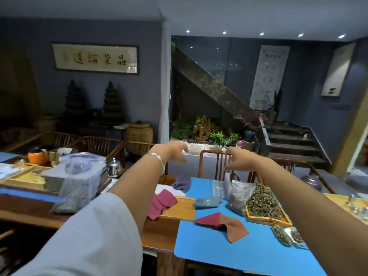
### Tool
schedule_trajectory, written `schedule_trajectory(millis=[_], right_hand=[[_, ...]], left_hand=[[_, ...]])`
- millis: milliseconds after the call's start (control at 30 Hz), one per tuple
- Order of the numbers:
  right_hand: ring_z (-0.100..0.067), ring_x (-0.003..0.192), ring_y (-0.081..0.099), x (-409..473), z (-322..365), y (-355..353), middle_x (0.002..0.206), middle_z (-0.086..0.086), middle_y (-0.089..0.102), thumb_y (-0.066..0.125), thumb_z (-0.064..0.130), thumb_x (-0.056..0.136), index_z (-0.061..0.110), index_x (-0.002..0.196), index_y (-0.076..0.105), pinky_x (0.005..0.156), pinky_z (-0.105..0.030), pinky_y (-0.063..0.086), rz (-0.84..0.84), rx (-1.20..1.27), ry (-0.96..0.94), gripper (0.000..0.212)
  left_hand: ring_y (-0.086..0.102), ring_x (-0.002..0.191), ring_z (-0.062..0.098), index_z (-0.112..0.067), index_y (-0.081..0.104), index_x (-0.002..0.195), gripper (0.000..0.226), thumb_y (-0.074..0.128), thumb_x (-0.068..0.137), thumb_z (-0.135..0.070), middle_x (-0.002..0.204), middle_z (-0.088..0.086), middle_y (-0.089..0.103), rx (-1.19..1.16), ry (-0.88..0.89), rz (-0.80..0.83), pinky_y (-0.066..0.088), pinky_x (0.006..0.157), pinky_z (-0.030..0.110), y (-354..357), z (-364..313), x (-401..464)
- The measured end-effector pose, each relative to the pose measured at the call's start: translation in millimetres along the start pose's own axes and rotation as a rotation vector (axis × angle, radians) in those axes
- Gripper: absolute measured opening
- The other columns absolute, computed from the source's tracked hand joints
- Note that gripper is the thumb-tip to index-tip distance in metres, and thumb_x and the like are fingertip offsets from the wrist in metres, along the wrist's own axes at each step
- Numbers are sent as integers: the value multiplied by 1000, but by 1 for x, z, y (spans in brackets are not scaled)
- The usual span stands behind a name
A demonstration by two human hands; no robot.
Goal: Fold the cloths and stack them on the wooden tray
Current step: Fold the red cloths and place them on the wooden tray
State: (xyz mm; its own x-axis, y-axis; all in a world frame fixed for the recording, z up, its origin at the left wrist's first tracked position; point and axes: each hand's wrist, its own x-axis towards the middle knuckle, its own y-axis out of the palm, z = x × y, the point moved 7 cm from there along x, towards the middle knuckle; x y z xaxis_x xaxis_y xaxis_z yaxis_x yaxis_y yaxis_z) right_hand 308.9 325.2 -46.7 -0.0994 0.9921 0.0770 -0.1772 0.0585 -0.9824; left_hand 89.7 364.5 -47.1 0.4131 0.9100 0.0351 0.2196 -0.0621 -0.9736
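Both arms reach forward, raised well above the table. My left hand (172, 150) and my right hand (237, 158) hang with fingers spread and pointing down, holding nothing. Below them a wooden tray (180, 210) lies at the blue mat's left edge, with a magenta cloth (161, 204) draped over its left side. A red and brown cloth (223, 224) lies folded on the blue mat (229, 253). A folded grey-blue cloth (207, 202) sits beside the tray. A purple cloth (182, 183) and a white one (165, 189) lie behind the tray.
A bamboo tray of dried tea leaves (264, 208) and a plastic bag (238, 193) stand right of the cloths. Small dishes of leaves (286, 235) sit near the right edge. Left are a bagged box (77, 176), a metal teapot (114, 168) and wooden chairs (216, 164).
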Motion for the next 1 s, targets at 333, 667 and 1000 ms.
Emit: schedule_trajectory(millis=[333, 667, 1000], right_hand=[[-17, 101, 52, 145, -79, 37, 129, -6, 54, 68, 37, 81, 19, 135, 40, 78, -29, 42, 35, -2, 35, 64], [-21, 107, 56, 284, -165, 108, 126, -6, 56, 65, 35, 85, 18, 138, 38, 85, -31, 47, 158, 149, 135, 62], [-28, 110, 55, 270, -250, 297, 130, -12, 56, 65, 30, 87, 11, 133, 43, 78, -26, 36, 441, 215, 266, 55]], left_hand=[[50, 122, 26, -20, 45, 137, 52, 60, 87, -26, 137, 8, 51, 8, 55, 54, 42, 103, 39, 45, 15, 172], [49, 125, 24, -15, 43, 139, 51, 58, 90, -24, 140, 7, 49, -27, 142, 215, 40, 100, 32, 115, 25, 349], [55, 116, 27, -14, 49, 133, 47, 61, 88, -22, 129, 11, 59, -184, 68, 501, 43, 99, 34, 314, 42, 389]])
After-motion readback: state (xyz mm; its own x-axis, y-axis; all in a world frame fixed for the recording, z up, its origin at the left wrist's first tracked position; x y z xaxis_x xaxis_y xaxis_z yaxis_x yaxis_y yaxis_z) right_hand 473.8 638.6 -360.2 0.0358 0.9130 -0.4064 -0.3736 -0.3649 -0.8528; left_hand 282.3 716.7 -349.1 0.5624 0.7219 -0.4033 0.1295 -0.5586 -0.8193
